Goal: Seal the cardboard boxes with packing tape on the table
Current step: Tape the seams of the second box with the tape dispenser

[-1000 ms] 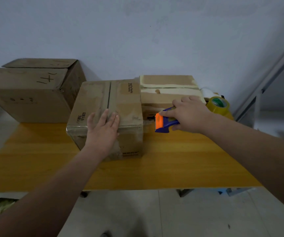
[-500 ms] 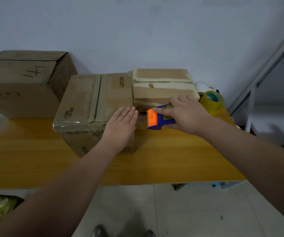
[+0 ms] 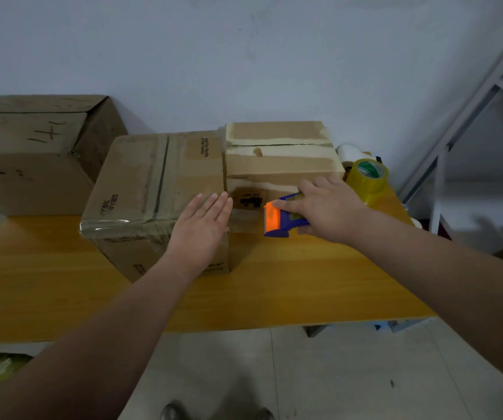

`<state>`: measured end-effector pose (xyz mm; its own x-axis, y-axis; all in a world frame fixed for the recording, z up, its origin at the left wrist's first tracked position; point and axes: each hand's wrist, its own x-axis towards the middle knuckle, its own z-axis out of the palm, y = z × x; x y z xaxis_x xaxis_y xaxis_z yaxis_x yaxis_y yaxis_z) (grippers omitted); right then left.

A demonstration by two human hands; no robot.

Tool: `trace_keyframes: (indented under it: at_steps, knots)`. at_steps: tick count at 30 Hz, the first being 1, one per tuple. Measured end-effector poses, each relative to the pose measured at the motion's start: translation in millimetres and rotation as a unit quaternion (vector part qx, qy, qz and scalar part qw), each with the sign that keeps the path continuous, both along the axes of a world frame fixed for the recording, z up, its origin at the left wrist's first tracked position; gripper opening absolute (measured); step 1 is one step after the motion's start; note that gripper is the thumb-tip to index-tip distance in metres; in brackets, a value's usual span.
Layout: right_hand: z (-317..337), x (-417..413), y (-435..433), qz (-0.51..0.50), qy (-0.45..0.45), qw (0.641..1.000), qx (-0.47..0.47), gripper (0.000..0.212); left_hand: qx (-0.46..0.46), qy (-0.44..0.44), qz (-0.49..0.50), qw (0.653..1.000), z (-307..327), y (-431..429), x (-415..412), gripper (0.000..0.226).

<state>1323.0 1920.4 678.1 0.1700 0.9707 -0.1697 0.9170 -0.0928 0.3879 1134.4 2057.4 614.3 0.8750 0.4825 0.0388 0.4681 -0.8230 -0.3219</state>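
Right grip (image 3: 327, 209) holds dispenser (image 3: 273, 220) (left grip (image 3: 201, 227) flat on box (image 3: 141, 183))

This looks like a plain packing or storage room rather than a home. A bare, pale wall (image 3: 244, 56) runs behind a yellow wooden bench (image 3: 274, 286). Worn cardboard cartons fill the far side: a large box (image 3: 31, 153) at the far left, a taped box (image 3: 153, 183) in the middle, and a smaller box (image 3: 277, 153) touching its right side. At the bench's far right stands a roll of clear yellowish tape (image 3: 368, 177) with a white roll (image 3: 348, 153) just behind it, and a blue and orange tape dispenser (image 3: 277, 218) is near them. A grey metal rack frame (image 3: 456, 122) rises on the right above a floor (image 3: 335, 374) of large pale tiles.
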Motion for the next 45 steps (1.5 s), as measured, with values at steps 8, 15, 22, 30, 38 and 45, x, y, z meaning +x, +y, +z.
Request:
trace_keyframes:
  at_steps: [8,15,22,30,38,45]
  knots:
    - [-7.8,-29.2,39.3,-0.017,-0.017,0.997,-0.072,0.055,-0.003,-0.004,0.009,1.0,1.7,-1.3,1.0,0.054]
    - [-21.8,-43.9,53.5,-0.038,0.01,0.995,-0.092,0.047,-0.011,-0.024,0.008,1.0,-5.7,-0.9,1.9,0.052]
    - [-29.9,-41.8,52.1,-0.04,-0.038,0.988,-0.146,0.034,-0.008,-0.025,0.007,1.0,-4.6,-4.3,5.0,0.052]
    - [-84.0,-2.4,30.1,-0.191,0.193,0.961,-0.06,0.064,0.006,-0.039,0.019,0.999,-7.4,0.0,1.8,0.056]
    - [-165.4,-5.8,24.2,-0.429,0.592,0.679,0.073,0.036,-0.001,-0.086,0.025,0.996,-10.7,2.3,0.9,0.06]
    - [-205.8,-9.8,21.2,-0.484,0.42,0.766,0.051,0.06,0.004,-0.156,-0.006,0.988,-20.4,8.6,0.0,0.057]
